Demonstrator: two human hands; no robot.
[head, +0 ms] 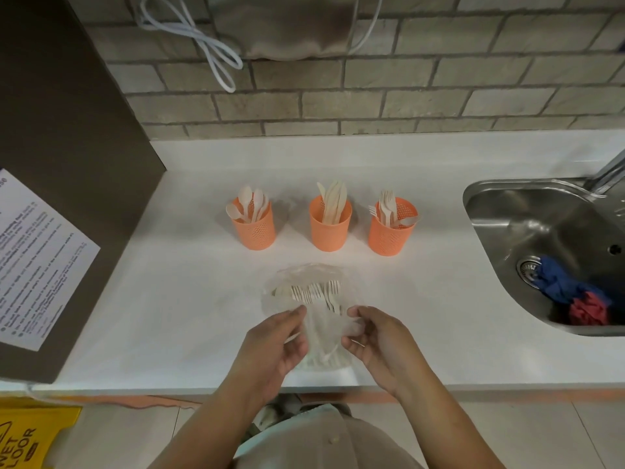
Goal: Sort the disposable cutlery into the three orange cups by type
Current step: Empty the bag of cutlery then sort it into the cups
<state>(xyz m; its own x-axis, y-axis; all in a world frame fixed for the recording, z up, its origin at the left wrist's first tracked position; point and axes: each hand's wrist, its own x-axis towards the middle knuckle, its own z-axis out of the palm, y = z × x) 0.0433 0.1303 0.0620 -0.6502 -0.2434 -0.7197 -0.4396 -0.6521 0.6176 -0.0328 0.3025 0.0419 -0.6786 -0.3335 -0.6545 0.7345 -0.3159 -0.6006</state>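
Note:
Three orange perforated cups stand in a row on the white counter. The left cup [254, 228] holds spoons, the middle cup [329, 228] holds knives, and the right cup [390, 233] holds forks. In front of them lies a clear plastic bag [304, 282] with several pale forks [316, 292] inside, tines pointing away from me. My left hand [274, 346] pinches the near left edge of the bag. My right hand [378, 343] grips the near right edge, fingers curled round the crumpled plastic.
A steel sink [548, 252] with blue and red cloths [575, 296] sits at the right, its tap [605, 170] above. A dark panel with a printed notice [33, 262] borders the left. A yellow wet-floor sign [30, 434] stands below the counter edge.

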